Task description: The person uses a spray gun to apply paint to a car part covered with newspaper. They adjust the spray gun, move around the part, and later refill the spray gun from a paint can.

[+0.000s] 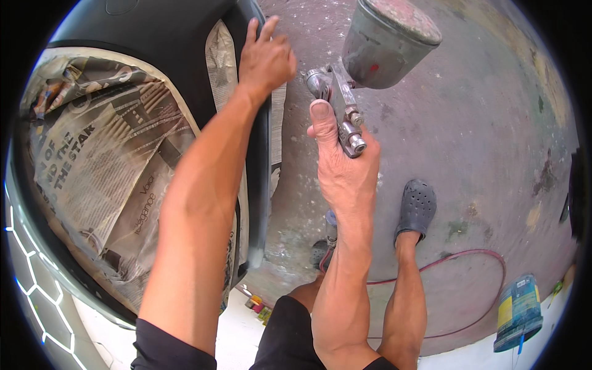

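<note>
Curving along the far left, a glossy grey-green body surface bearing bright white hexagonal lines (37, 302) borders the work. Beside it, a broad sheet of printed newspaper edged with beige tape (98, 166) covers the opening of a smooth, dark grey panel (166, 37); a narrow, tapering newspaper strip (221, 58) masks a second area. The left forearm crosses both panel and paper, obstructing part of each. The left hand (266, 65) is at the panel's right edge, fingers partly bent; its underside is hidden, so contact and grip cannot be determined. Right of the panel and apart from it, the right hand (346, 166) is firmly clasped around a silver metal spray gun (346, 102), thumb upright, nozzle end toward the panel. A grey cylindrical cup with a mottled pinkish lid (382, 52) adjoins the gun, hiding some of the stained mauve-grey floor (493, 154). Below stands a foot in a dark, perforated clog (418, 203). A thin red hose (462, 253) loops behind that leg, near a blue-and-yellow bucket (518, 311) at far right.
</note>
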Demonstrator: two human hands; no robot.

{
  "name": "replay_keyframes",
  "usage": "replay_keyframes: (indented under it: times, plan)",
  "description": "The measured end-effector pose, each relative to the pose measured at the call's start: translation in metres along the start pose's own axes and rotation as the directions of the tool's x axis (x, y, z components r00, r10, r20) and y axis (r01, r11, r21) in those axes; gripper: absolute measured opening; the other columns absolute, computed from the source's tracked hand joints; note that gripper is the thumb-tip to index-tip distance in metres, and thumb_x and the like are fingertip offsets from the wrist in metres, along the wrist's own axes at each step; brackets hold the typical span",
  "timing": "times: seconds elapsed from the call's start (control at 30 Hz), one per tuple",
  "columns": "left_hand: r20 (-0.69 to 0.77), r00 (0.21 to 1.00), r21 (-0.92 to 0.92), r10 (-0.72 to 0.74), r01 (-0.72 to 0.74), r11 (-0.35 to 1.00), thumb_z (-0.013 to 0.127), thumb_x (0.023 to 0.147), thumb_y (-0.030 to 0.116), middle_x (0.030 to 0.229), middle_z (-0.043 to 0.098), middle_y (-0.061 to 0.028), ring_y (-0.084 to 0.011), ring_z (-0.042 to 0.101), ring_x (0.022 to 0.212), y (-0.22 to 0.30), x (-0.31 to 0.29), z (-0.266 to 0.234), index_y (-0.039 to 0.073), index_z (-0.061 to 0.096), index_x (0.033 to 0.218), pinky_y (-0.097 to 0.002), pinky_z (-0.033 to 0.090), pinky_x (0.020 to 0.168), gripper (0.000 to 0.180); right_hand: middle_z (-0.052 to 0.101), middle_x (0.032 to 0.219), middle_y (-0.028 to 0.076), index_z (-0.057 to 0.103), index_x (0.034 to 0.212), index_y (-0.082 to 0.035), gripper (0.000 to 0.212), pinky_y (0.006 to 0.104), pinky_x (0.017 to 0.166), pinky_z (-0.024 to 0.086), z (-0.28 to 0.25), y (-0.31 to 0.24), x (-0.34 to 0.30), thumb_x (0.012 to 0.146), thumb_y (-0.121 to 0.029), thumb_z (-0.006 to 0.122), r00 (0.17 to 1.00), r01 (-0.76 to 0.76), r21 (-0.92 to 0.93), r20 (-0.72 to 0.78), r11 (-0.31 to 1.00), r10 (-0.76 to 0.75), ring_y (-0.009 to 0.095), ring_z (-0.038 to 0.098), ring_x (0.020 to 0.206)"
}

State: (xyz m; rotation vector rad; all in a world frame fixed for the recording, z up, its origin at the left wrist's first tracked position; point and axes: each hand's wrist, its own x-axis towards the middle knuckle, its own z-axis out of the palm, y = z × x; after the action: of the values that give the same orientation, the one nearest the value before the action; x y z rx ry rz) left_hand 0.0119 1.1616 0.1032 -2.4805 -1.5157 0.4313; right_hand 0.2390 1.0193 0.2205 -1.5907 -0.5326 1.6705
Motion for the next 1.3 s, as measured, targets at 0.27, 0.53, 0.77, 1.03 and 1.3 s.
replay_keyframes:
  times: [0.27, 0.53, 0.77, 1.03, 1.3]
  plan:
    - [0.030, 0.999, -0.373, -0.029, 0.039, 0.927, 0.078, 0.091, 0.024, 0.115, 0.081, -0.0114, -0.0337, 0.062, 0.147, 0.089, -0.166, -0.011, 0.007, 0.083, 0.108, -0.0643, 0.029, 0.138, 0.025, 0.072, 0.081, 0.002, 0.084, 0.106, -0.001, 0.070, 0.0324, 0.072, 0.050, -0.015, 0.005, -0.040, 0.103, -0.071, 0.081, 0.999, -0.048, 0.114, -0.009, 0.992, 0.050, 0.011, 0.059, 0.075]
    - [0.558, 0.810, -0.741, 0.180, 0.388, 0.549, 0.075, 0.106, 0.036, 0.148, 0.067, -0.0146, -0.0352, 0.057, 0.151, 0.127, -0.221, -0.036, 0.012, 0.065, 0.147, -0.0527, 0.034, 0.137, 0.049, 0.068, 0.075, 0.011, 0.081, 0.125, -0.002, 0.065, 0.0414, 0.070, 0.052, -0.021, -0.003, -0.070, 0.108, -0.065, 0.078, 0.961, -0.060, 0.085, 0.273, 0.995, 0.034, 0.020, 0.056, 0.072]
    - [0.433, 0.890, 0.201, 0.144, -0.251, 0.947, 0.063, 0.110, 0.048, 0.184, 0.040, -0.0243, -0.0411, 0.026, 0.176, 0.002, -0.071, -0.115, -0.004, 0.046, 0.173, -0.0576, 0.014, 0.144, 0.084, 0.060, 0.082, -0.001, 0.079, 0.119, 0.001, 0.068, 0.0332, 0.074, 0.049, -0.035, -0.030, -0.059, 0.106, -0.065, 0.079, 0.943, -0.141, 0.152, 0.322, 0.978, 0.086, 0.013, 0.051, 0.081]
    - [0.213, 0.963, 0.727, -0.163, -0.045, 0.685, 0.038, 0.116, 0.077, 0.190, 0.030, -0.0194, -0.0337, 0.020, 0.179, -0.182, 0.093, -0.208, 0.006, 0.033, 0.182, -0.0568, 0.013, 0.145, 0.098, 0.060, 0.069, 0.005, 0.080, 0.115, 0.000, 0.062, 0.0375, 0.063, 0.047, -0.033, -0.048, -0.059, 0.107, -0.062, 0.080, 0.961, -0.089, 0.227, 0.276, 0.970, 0.024, 0.014, 0.051, 0.067]
    - [0.192, 0.947, 0.719, -0.258, 0.043, 0.693, 0.037, 0.116, 0.075, 0.187, 0.036, -0.0209, -0.0377, 0.024, 0.177, -0.113, 0.049, -0.166, 0.001, 0.039, 0.178, -0.0603, 0.015, 0.143, 0.096, 0.059, 0.069, 0.005, 0.080, 0.115, 0.001, 0.065, 0.0381, 0.063, 0.047, -0.029, -0.027, -0.064, 0.107, -0.065, 0.079, 0.967, -0.102, 0.211, 0.250, 0.972, 0.047, 0.015, 0.052, 0.067]
